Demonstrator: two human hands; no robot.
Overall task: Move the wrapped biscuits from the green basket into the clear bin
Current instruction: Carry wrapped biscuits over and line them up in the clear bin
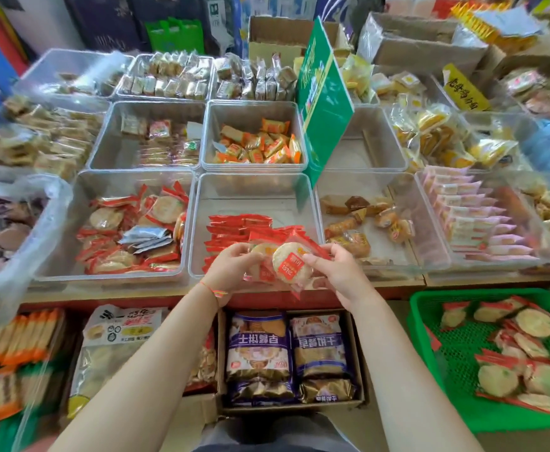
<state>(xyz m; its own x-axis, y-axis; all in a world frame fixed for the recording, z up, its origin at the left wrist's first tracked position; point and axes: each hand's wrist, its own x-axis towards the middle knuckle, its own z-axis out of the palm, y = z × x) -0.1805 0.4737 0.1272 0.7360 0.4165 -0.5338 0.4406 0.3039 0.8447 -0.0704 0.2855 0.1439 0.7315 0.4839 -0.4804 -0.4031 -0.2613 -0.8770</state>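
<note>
Shop stock crowds every side of me, and the bench ahead is covered in clear tubs of wrapped snacks. Nearest, low on the right, sits the green basket (420,324), and a good dozen or so wrapped biscuits (534,322) lie scattered across its mesh floor, so that part of the job is far from finished. Below the bench edge, near my forearms, a cardboard box (355,347) holds purple bags of other goods. Just beyond, over the near rim of the clear bin (257,187), both my hands are busy with a small bunch of biscuit packets (288,262): my left hand (231,269) curls its fingers round the left side of the bunch, and my right hand (339,272) pinches the right edge of the front packet, a round pale biscuit with a red label facing me. They hang above the bin, not yet let go. Inside the bin, a row of red-edged packets (237,230) stands packed along the left and middle, while its far half and right side show bare floor. I judge the work well started but perhaps only half through: this handful must go down, then more trips to the basket. Farther off, other tubs hold different sweets, with a green sign (324,102) standing among them.
</note>
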